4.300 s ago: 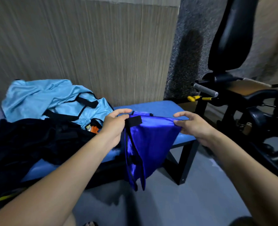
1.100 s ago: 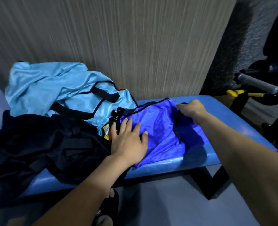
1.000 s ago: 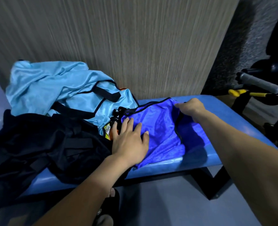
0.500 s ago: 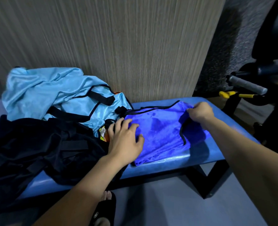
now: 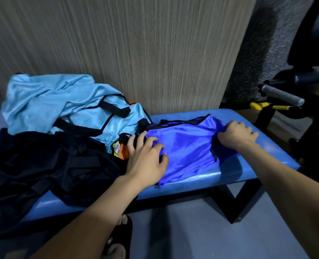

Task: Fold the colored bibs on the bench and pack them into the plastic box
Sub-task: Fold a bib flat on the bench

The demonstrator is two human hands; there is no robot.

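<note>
A royal-blue bib [image 5: 184,146] with black trim lies spread on the blue padded bench [image 5: 263,146]. My left hand [image 5: 145,161] presses flat on the bib's left side, fingers spread. My right hand [image 5: 235,135] grips the bib's right edge with curled fingers. To the left a light-blue bib [image 5: 61,105] with black straps is heaped against the wall. A pile of black bibs [image 5: 48,165] covers the bench's left part. A scrap of orange and yellow cloth [image 5: 120,149] peeks out between the piles. No plastic box is in view.
A ribbed wall panel [image 5: 136,53] stands right behind the bench. Gym equipment with a grey handle [image 5: 282,94] and a yellow part [image 5: 261,105] sits at the right. Grey floor lies in front, with my sandalled foot [image 5: 117,238] at the bottom.
The blue bib went from hanging in both hands to lying on the bench. In the last second my right hand drew its right edge outward, flattening it, while my left hand stayed pressed down.
</note>
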